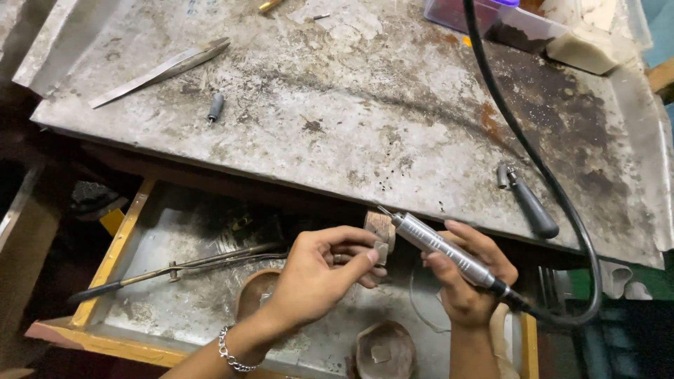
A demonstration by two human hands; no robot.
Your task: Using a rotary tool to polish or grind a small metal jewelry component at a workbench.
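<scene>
The person holds a rotary handpiece in the right hand, the grip clenched round its silver barrel like a pen. The left hand pinches a small flat piece between thumb and fingers, pressed against the wooden peg that juts from the tabletop edge. Both hands sit low in the view, over an open drawer.

The step in hand looks like the approach to grinding: the bit tip hovers just beside the peg top, close to the piece, and contact cannot be told. The next move seems to call for a fine tilt of the tip down onto the piece, with the left grip firm so the piece does not skid.

The handpiece's long axis runs from 4 o'clock to 10 o'clock, tip toward 10, its black flex shaft looping off at 4 and climbing to 12. The piece lies at 9 o'clock of the tip. A dark-handled tool rests on the tabletop at 2 o'clock of the right hand, and long tongs lie in the drawer at 9 o'clock
</scene>
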